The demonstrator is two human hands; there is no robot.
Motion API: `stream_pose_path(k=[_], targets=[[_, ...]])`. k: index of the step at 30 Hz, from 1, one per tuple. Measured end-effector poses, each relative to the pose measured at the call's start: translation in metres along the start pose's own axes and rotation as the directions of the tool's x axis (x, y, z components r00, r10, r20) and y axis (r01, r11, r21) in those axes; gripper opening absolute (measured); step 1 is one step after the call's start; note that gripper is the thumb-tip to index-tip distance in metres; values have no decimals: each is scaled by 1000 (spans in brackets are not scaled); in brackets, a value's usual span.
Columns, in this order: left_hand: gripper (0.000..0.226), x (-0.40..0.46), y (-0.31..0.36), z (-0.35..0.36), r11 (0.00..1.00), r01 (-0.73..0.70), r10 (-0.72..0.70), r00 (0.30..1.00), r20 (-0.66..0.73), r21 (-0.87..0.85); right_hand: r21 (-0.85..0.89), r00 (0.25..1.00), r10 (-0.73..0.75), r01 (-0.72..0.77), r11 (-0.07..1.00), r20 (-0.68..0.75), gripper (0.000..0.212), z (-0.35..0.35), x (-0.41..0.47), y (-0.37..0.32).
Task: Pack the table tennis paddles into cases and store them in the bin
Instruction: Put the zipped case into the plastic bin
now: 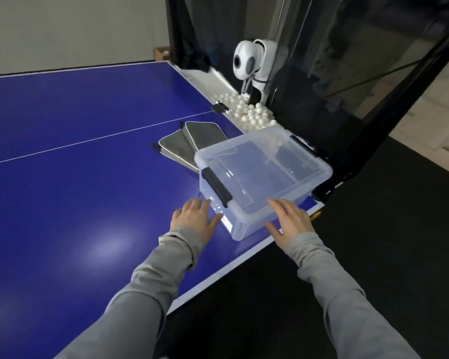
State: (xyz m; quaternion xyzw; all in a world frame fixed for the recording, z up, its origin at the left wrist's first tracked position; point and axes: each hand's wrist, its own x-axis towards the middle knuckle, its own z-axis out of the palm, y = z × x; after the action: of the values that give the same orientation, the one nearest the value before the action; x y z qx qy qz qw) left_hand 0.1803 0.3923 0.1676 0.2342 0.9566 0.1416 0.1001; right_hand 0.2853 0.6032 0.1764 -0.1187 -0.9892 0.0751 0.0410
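Both grey-sleeved arms reach forward; the left hand [193,216] and right hand [290,220] lie flat, fingers spread, gripping nothing, against the clear lidded plastic bin [263,177].

wall [75,27]: pale grey | floor [373,229]: black mat | net [347,47]: black mesh
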Motion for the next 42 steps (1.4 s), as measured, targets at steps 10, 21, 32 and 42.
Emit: stream_pose_path(k=[10, 21, 32, 42], targets=[[68, 84, 13, 18, 971, 212, -219, 974, -53, -108, -8, 998, 34, -34, 999, 55, 58, 6, 76, 96], [85, 136, 28, 42, 761, 433, -493, 870, 4, -483, -23, 992, 83, -81, 996, 95, 61, 4, 198, 179], [92, 144, 62, 59, 293, 518, -804, 588, 86, -803, 352, 960, 123, -209, 912, 252, 75, 19, 297, 234], [53, 138, 59, 61, 1, 398, -778, 576, 249, -917, 679, 910, 61, -349, 646, 410, 42, 31, 312, 253]])
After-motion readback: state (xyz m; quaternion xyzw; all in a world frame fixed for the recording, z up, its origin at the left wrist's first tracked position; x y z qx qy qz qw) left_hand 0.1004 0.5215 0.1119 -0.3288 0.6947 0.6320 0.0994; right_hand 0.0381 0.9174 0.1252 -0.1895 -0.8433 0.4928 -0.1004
